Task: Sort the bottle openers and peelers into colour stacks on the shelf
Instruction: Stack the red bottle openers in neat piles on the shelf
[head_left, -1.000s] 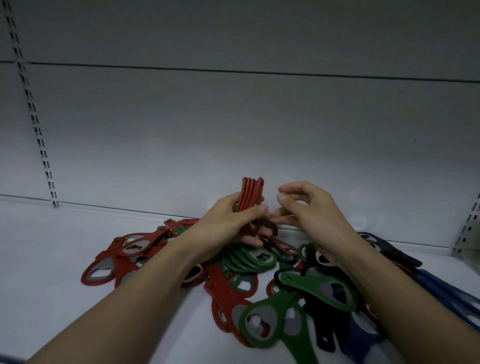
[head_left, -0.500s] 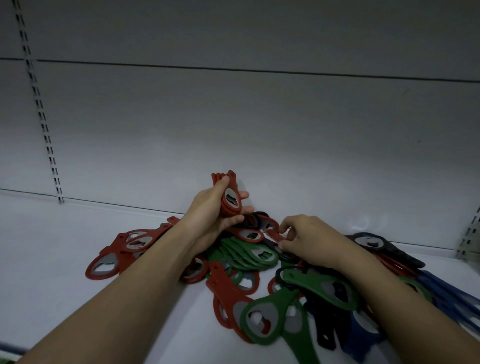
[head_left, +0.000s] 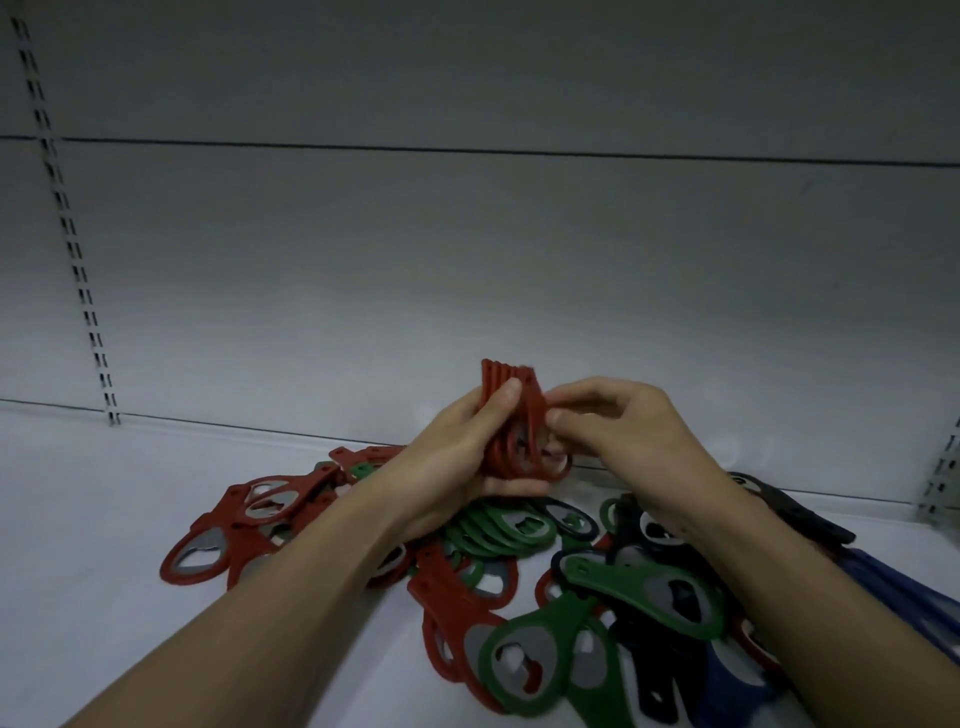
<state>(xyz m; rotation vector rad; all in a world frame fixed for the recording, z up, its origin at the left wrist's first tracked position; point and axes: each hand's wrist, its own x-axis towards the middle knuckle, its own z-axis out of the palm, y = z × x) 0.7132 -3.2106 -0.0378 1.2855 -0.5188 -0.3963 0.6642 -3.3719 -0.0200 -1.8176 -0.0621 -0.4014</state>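
My left hand (head_left: 457, 457) grips a bundle of several red bottle openers (head_left: 511, 426), held upright above the pile. My right hand (head_left: 623, 431) pinches the rightmost red opener of that bundle between thumb and fingers. Below the hands a mixed pile lies on the white shelf (head_left: 130, 519): red openers (head_left: 249, 525) at the left, a fanned row of green openers (head_left: 514, 530) in the middle, a large green opener (head_left: 530, 660) in front, black openers (head_left: 795, 509) and blue ones (head_left: 904, 592) at the right.
The shelf's grey back panel (head_left: 467, 260) rises just behind the pile. Slotted metal uprights stand at the far left (head_left: 78, 270) and the far right (head_left: 940, 488). Bare shelf surface stretches to the left of the red openers.
My right hand has risen from the pile with a red opener and brought it against the bundle. My left hand turned the bundle edge-on and shifted it slightly right.
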